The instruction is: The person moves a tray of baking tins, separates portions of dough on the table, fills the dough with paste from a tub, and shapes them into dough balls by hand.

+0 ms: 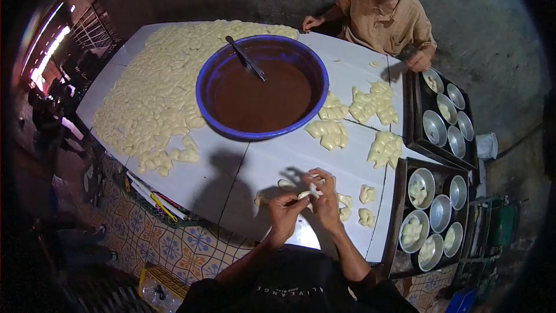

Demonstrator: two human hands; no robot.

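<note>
Along the table's (263, 159) near edge, I see both hands close together on one piece of dough (310, 195). The left hand (284, 213) is nearly closed, thumb and finger pinched on it; the right hand (325, 195) grips it from the other side, fingers half curled. Lumps (367, 193) lie between them and the right edge. The heap (150, 93) covers the far left corner, beside the tub (262, 136). By the near right corner I have a tray (441, 167) of tins (440, 213); a co-worker (385, 23) is at the far edge.
</note>
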